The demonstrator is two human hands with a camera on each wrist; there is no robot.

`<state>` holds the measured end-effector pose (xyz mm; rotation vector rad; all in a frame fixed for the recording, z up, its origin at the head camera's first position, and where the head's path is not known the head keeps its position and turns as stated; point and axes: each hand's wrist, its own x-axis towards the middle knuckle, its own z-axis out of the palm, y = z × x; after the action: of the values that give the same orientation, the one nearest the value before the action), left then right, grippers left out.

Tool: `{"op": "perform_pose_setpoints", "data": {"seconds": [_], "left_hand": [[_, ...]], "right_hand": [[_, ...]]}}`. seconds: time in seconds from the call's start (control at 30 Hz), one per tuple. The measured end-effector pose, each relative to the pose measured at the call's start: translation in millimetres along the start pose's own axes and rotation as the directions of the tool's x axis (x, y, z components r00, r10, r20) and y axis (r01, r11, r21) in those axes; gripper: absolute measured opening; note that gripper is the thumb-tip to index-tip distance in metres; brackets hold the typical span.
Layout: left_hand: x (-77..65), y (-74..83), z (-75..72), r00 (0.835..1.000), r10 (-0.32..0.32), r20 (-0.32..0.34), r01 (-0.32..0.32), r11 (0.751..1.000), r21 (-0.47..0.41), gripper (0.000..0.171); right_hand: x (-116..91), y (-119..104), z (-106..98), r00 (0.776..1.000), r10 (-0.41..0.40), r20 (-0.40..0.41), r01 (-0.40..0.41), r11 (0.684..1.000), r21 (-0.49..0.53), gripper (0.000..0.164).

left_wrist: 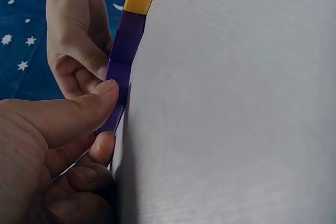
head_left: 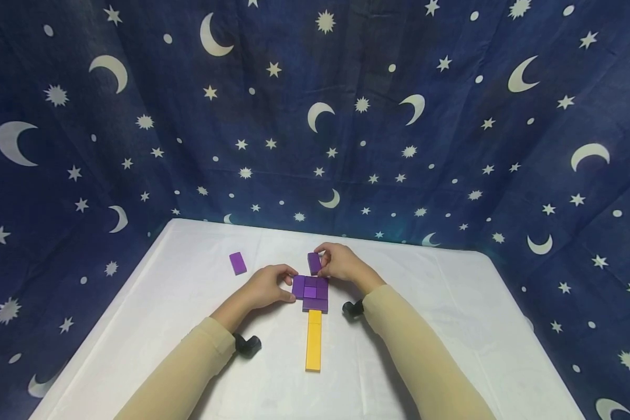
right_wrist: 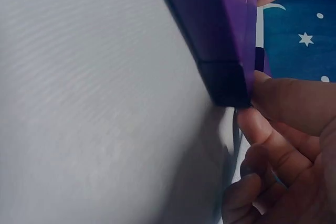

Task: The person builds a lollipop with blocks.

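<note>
Several flat purple blocks [head_left: 315, 304] lie joined in a cluster on the white table. A yellow strip of blocks [head_left: 314, 344] runs from its near side toward the body. At the cluster's left edge my left hand [head_left: 266, 286] pinches a purple block [head_left: 298, 287] by its near and far ends, between thumb and fingers. My right hand [head_left: 341, 261] holds another purple block [head_left: 314, 263] at the cluster's far side. In the right wrist view, the right thumb [right_wrist: 294, 100] is beside the end of the cluster and hides most of the held block.
One loose purple block [head_left: 238, 263] lies farther back, left of the cluster. The white table [head_left: 425, 326] reaches to a dark blue curtain [head_left: 294, 116] with moons and stars. Black wrist-worn pieces [head_left: 248, 346] stick out below both sleeves.
</note>
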<state>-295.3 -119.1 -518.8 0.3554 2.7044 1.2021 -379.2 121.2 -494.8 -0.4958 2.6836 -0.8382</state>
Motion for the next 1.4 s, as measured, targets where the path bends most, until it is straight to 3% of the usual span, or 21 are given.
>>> {"op": "perform_pose_setpoints", "data": {"seconds": [0.4, 0.77, 1.4], "left_hand": [[-0.3, -0.5, -0.6, 1.000, 0.000, 0.002, 0.000, 1.000, -0.011, 0.055], [-1.5, 1.0, -1.3, 1.000, 0.007, 0.004, -0.007, 1.000, -0.004, 0.056], [-1.2, 0.8, -0.3, 1.000, 0.008, -0.002, -0.008, 1.000, 0.001, 0.056]], "right_hand": [[-18.4, 14.6, -9.8, 0.997, 0.033, -0.072, -0.032, 0.999, 0.019, 0.065], [-35.9, 26.7, -16.2, 0.995, 0.054, -0.083, -0.054, 0.999, 0.009, 0.066], [-68.4, 26.9, -2.5, 0.995, 0.065, -0.079, -0.065, 0.998, 0.008, 0.063]]}}
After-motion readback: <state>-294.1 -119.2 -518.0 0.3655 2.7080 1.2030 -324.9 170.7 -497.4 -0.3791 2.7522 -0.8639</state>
